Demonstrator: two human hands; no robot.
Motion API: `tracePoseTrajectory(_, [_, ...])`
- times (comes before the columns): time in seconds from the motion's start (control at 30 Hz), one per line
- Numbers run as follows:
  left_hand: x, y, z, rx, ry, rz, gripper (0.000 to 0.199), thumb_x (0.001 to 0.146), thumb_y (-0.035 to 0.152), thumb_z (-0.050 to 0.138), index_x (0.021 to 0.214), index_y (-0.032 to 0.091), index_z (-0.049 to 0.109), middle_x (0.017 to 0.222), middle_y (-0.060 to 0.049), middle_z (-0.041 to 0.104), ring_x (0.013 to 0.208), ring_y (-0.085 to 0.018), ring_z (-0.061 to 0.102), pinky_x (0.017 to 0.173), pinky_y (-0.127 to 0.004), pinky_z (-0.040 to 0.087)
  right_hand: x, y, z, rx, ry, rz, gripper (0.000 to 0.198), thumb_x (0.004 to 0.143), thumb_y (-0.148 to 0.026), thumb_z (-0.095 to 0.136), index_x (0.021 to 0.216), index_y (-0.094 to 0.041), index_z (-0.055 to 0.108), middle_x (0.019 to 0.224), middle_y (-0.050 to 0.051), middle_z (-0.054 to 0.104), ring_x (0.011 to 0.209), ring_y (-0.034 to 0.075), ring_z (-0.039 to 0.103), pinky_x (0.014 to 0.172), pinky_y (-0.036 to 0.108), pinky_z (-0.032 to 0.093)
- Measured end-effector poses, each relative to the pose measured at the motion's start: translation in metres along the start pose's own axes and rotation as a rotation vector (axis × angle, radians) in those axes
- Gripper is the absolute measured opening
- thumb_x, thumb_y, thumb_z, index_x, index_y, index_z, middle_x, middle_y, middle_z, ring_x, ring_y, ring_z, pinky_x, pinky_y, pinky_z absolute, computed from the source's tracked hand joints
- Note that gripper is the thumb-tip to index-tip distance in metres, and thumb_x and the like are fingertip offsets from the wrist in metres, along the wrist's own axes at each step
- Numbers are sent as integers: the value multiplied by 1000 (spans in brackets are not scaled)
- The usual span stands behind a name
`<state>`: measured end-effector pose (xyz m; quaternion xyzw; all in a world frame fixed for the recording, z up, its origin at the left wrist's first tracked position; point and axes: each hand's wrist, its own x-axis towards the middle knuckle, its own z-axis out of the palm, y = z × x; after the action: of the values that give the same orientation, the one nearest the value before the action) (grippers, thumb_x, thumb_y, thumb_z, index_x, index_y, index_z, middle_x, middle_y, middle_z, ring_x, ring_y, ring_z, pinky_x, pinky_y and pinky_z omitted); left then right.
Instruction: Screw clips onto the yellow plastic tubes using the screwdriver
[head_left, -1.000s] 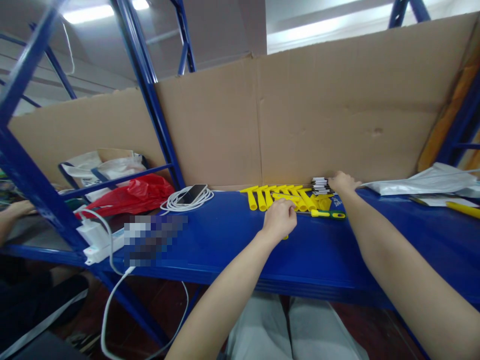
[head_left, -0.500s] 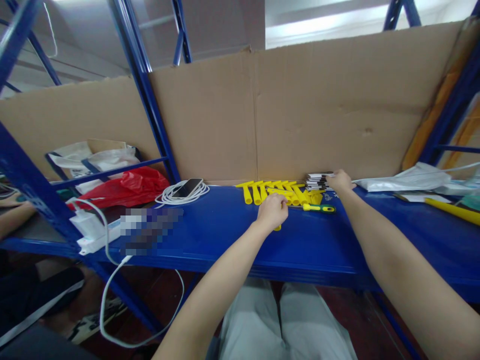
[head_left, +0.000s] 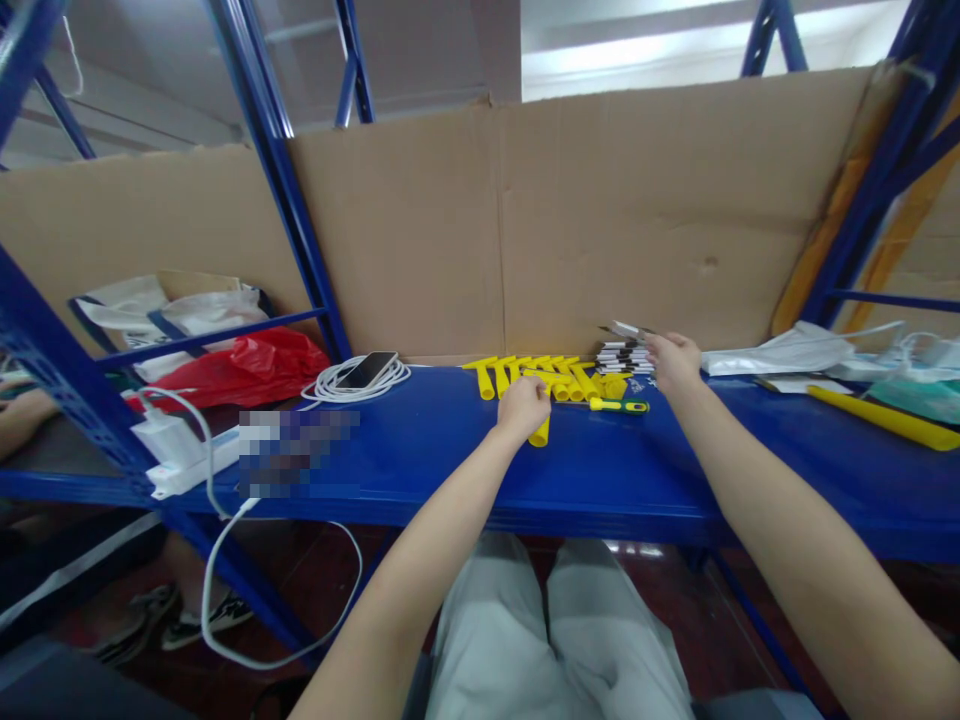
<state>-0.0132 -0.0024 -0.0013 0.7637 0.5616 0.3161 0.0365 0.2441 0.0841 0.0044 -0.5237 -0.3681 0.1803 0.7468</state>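
Note:
My left hand (head_left: 523,405) is closed around a yellow T-shaped plastic handle (head_left: 539,434), whose round tube end shows below my fingers. My right hand (head_left: 675,360) pinches a thin flat strip (head_left: 630,329), dark and white, above a stack of similar strips (head_left: 624,357). Behind my left hand several more yellow handles (head_left: 504,377) lie side by side in a row. A screwdriver (head_left: 621,405) with a yellow and green grip lies in front of them. Small yellow pieces (head_left: 613,385) sit between the handles and the stack.
A phone (head_left: 367,369) rests on a coiled white cable at the left, near a power strip (head_left: 199,465) and a red bag (head_left: 247,365). White plastic packaging (head_left: 780,350) and a long yellow piece (head_left: 885,418) lie right. Cardboard (head_left: 420,240) backs the blue shelf (head_left: 420,455).
My right hand has lifted a strip up off the stack. My left hand still holds the yellow handle, and more of its tube shows. The view has shifted slightly.

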Motion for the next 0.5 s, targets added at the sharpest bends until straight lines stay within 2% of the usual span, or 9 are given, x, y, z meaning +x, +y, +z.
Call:
tracePoseTrajectory(0.03, [1,-1,0,-1,-2,-34,25,82,14,48,97,18,68,108,-8,68,104,-20,61,90,-28,44,-7,-5,-2,104,-10,90,42,62,-22,71,93,-22,43,87,0,58,77,14,61,64,27,51])
tracePoseTrajectory(0.1, [3,-4,0,-3,-12,-110,27,81,14,48,101,16,66,111,-10,67,106,-22,60,89,-29,44,-20,-14,-5,263,-54,178,42,58,-16,73,86,-23,41,79,-3,58,72,11,62,60,22,50])
tracePoseTrajectory(0.3, [10,-10,6,-45,-124,-244,37,83,29,50,114,10,57,108,-16,67,100,-25,63,79,-30,47,-41,-24,-4,396,-182,255,40,56,-9,75,76,-22,42,69,-6,61,70,10,64,61,20,50])
tracePoseTrajectory(0.5, [20,-3,0,-73,-329,-260,27,83,31,51,89,11,67,84,-13,71,73,-21,68,58,-24,46,-45,-19,1,346,-283,258,30,59,-9,75,72,-19,50,68,-3,64,71,10,63,69,23,49])
